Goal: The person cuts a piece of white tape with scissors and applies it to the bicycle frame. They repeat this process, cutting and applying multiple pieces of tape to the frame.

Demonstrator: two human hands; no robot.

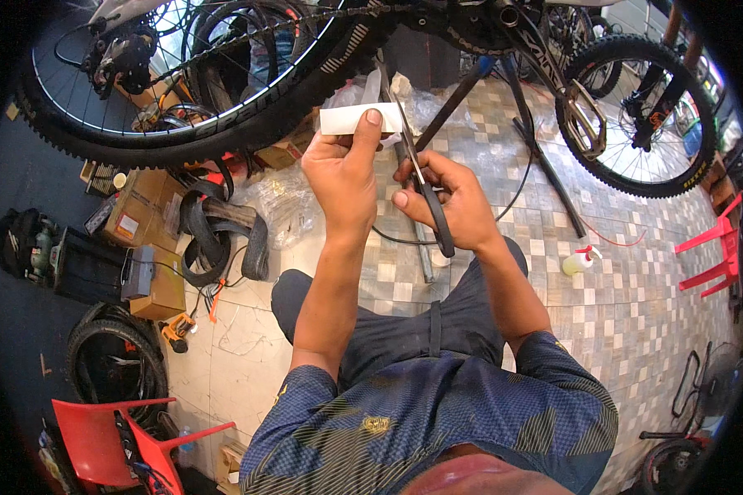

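My left hand [343, 177] pinches a flat white rectangular strip [341, 121], thumb on top and fingers beneath. Whether it is paper, tape or some other sheet I cannot tell. My right hand [462, 202] grips a pair of scissors [436, 216] with black handles, pointing away from me. Their blades stand at the strip's right end; whether they are open or closed around it is unclear. Just beyond both hands is the knobbly tyre [223, 142] of a raised bicycle wheel.
Bike stand legs [545, 173] reach the tiled floor ahead. Another bicycle wheel [582, 82] stands at the far right, near a spray bottle [580, 261] and a red chair [714, 256]. Cardboard boxes [161, 285], old rubber tubes [202, 227] and a second red chair [99, 437] lie leftward.
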